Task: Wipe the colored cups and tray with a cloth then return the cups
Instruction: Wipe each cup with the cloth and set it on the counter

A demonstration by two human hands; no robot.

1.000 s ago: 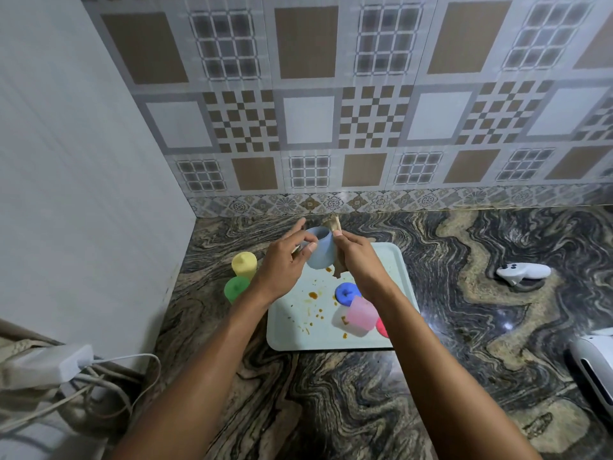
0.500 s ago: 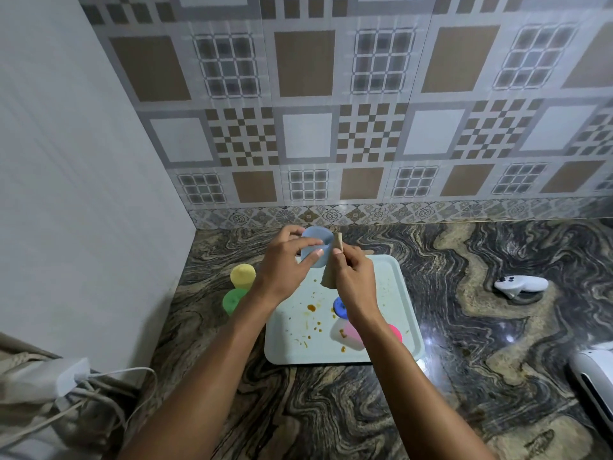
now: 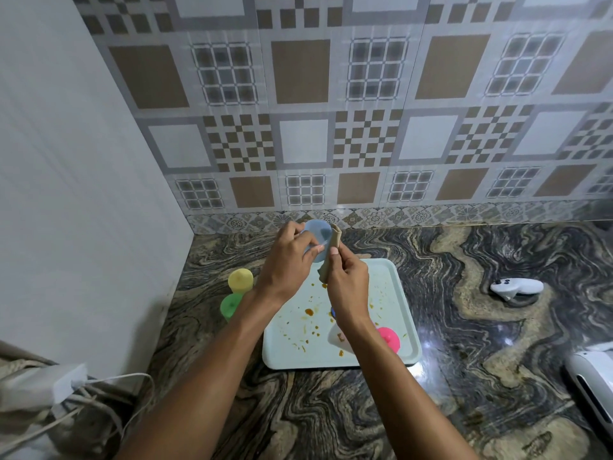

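I hold one pale blue cup [image 3: 317,239] in my left hand [image 3: 288,264], fingers curled around it, its open mouth tipped toward me, raised above the far edge of the tray. My right hand [image 3: 346,283] pinches one folded tan cloth [image 3: 331,252], pressed against the right side of that cup.

I count five cups that I can see clearly. Besides the blue one, a yellow cup [image 3: 240,280] and a green cup [image 3: 230,305] stand on the counter just left of the tray, the yellow one farther away, the two touching or nearly so. A pink cup [image 3: 388,338] sits on the near right part of the tray, and a paler cup [image 3: 336,336] lies beside it, mostly hidden by my right wrist. A sliver of darker blue [image 3: 332,313] shows at my wrist; I cannot tell what it is.

There is one tray [image 3: 394,293], pale mint, rectangular, flecked with orange-brown spots and smears.

The counter [image 3: 464,327] is glossy stone with swirling black, grey and tan veins. Behind it runs a wall [image 3: 331,127] of patterned tiles in brown, grey and white squares and checks. A plain white wall [image 3: 66,194] closes the left side.

On the right lies one white controller [image 3: 515,287], well apart from the tray. Part of a white device [image 3: 593,386] shows at the near right edge. At the near left, a white adapter [image 3: 49,385] with cables [image 3: 109,393].

No writing can be read anywhere.
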